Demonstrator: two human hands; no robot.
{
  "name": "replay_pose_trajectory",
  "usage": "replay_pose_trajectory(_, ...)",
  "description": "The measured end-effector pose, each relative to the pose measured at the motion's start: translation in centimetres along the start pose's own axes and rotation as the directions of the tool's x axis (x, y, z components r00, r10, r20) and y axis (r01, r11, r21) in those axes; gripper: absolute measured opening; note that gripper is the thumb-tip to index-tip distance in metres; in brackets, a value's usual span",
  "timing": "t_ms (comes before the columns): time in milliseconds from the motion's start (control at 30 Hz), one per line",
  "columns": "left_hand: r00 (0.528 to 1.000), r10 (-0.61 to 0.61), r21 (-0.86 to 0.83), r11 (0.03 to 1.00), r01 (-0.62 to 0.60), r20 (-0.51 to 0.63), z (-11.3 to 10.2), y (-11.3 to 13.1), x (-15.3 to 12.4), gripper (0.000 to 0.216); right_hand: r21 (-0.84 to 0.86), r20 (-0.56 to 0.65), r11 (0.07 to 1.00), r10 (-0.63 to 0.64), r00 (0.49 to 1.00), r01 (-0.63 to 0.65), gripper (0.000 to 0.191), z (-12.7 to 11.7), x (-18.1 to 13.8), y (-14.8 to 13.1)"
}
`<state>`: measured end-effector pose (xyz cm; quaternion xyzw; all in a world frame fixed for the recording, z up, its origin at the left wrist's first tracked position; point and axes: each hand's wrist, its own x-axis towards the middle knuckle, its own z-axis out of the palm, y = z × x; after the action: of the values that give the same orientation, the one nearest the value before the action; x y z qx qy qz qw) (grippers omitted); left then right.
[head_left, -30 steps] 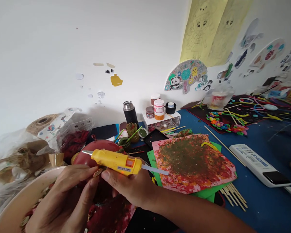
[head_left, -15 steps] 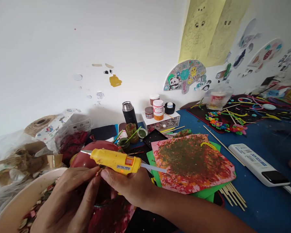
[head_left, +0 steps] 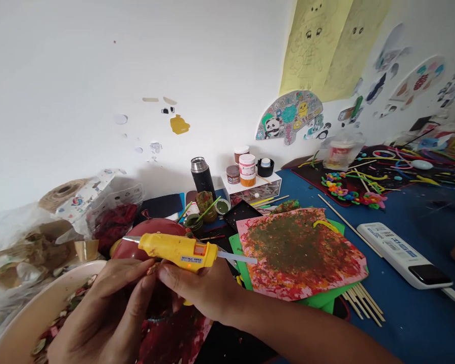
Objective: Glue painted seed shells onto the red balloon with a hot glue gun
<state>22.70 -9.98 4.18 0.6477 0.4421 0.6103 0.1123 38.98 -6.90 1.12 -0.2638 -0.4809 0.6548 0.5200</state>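
My right hand (head_left: 205, 290) is wrapped round a yellow hot glue gun (head_left: 170, 248), whose metal nozzle points left. A translucent glue stick (head_left: 237, 257) sticks out of its back end. Beneath the gun's body, my left hand (head_left: 102, 308) pinches a small reddish-brown piece (head_left: 151, 270) between thumb and fingertips, with my right thumb close beside it. Just behind the gun rests a dark red balloon (head_left: 163, 228). A pale bowl (head_left: 11, 333) of small dried-looking bits stands at my left hand, partly hidden by it. Some dark object under the hands is mostly covered.
Paint-smeared pink paper (head_left: 349, 270) lies right of the gun, with wooden sticks (head_left: 364, 305) beside it. A white device (head_left: 398, 253) with a cable is farther right. Behind stand a black flask (head_left: 201, 177) and paint jars (head_left: 247, 167). Plastic bags (head_left: 116, 207) crowd the left.
The glue gun has shifted very slightly left and down in view. Both hands keep their grips, and the small piece stays pinched.
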Motion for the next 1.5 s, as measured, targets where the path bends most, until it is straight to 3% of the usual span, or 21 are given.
replay_pose_trajectory(333,0.994,0.110,0.014,0.994,-0.110,-0.019,0.3,0.1,0.4,0.006,0.043,-0.005,0.999,0.033,0.999,-0.033,0.071,0.2,-0.8,-1.7)
replay_pose_trajectory(567,0.998,0.056,0.044,0.998,-0.055,-0.041,-0.2,-0.3,-0.3,0.008,0.025,-0.017,0.996,0.084,0.996,-0.083,0.071,0.2,-0.9,-1.6)
replay_pose_trajectory(967,1.000,-0.028,0.029,0.999,0.028,0.002,-0.4,-0.3,-0.9,0.005,0.041,-0.027,0.998,0.042,0.999,-0.041,0.071,0.4,-0.9,-1.8)
replay_pose_trajectory(1500,0.993,-0.096,0.016,0.995,0.098,-0.063,-1.2,-1.9,-1.5,0.011,0.135,0.118,0.988,0.060,0.991,-0.076,0.075,0.1,-0.5,-2.0)
